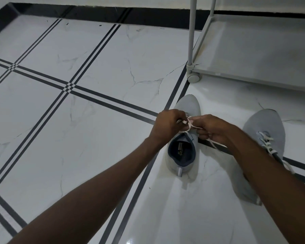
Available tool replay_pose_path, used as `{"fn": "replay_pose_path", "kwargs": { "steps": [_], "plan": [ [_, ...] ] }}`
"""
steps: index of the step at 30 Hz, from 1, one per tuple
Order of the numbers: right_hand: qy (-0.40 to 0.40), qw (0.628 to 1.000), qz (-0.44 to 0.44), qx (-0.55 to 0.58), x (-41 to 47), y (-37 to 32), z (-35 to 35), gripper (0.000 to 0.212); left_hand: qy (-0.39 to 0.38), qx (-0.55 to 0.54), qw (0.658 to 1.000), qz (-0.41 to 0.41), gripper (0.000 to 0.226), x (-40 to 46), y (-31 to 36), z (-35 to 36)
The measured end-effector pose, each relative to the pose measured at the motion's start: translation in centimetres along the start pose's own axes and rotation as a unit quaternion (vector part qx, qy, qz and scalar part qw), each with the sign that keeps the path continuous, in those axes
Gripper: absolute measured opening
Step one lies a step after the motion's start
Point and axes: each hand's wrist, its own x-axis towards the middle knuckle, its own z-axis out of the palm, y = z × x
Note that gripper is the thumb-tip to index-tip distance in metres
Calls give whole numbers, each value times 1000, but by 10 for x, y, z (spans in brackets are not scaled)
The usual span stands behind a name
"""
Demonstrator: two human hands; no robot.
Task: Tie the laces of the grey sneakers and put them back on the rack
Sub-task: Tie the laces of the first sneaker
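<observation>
Two grey sneakers stand on the tiled floor, toes pointing away from me. The left sneaker (182, 155) has a dark blue lining and sits between my hands. My left hand (166, 125) and my right hand (213, 128) both pinch its white laces (189, 125) over the tongue, pulling the strands across each other. One lace end trails out to the right under my right hand. The right sneaker (264, 131) lies apart to the right, partly hidden by my right forearm, its white laces loose.
The grey shoe rack (253, 50) stands at the upper right, its bottom shelf bare, a post and foot (193, 74) just beyond the left sneaker's toe. White marble floor with dark stripes (69, 88) spreads to the left. A black skirting runs along the far wall.
</observation>
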Motion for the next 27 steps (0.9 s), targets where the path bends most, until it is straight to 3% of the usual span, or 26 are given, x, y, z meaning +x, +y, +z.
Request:
{"fn": "replay_pose_path", "kwargs": {
  "steps": [3, 6, 8, 11, 15, 20, 23, 27],
  "plan": [
    [102, 983, -78, -130, -6, -1, 1, 20, 19, -62, 996, -58, 12, -3, 1, 4],
    [182, 917, -146, -325, -9, 5, -4, 12, 23, -144, 979, -139, 13, -6, -6, 0],
    [214, 873, -150, -411, -12, 12, -13, 11, 31, -218, 952, -213, 18, -12, -20, -7],
    [223, 842, -149, -468, -14, 19, -14, 17, 35, -331, 897, -291, 23, -24, -27, -13],
    [170, 849, -186, -463, -12, 17, -3, 14, 54, -417, 829, -368, 10, -22, -10, -12],
    [98, 943, -72, -310, -22, 23, -33, 46, 122, -418, 778, -453, 9, -36, -19, -12],
    [114, 921, -86, -362, -20, 27, -36, 43, 146, -405, 771, -469, 10, -47, -25, -6],
    [140, 866, -106, -468, -23, 35, -26, 41, 167, -315, 819, -450, 17, -54, -32, 0]
  ]
}}
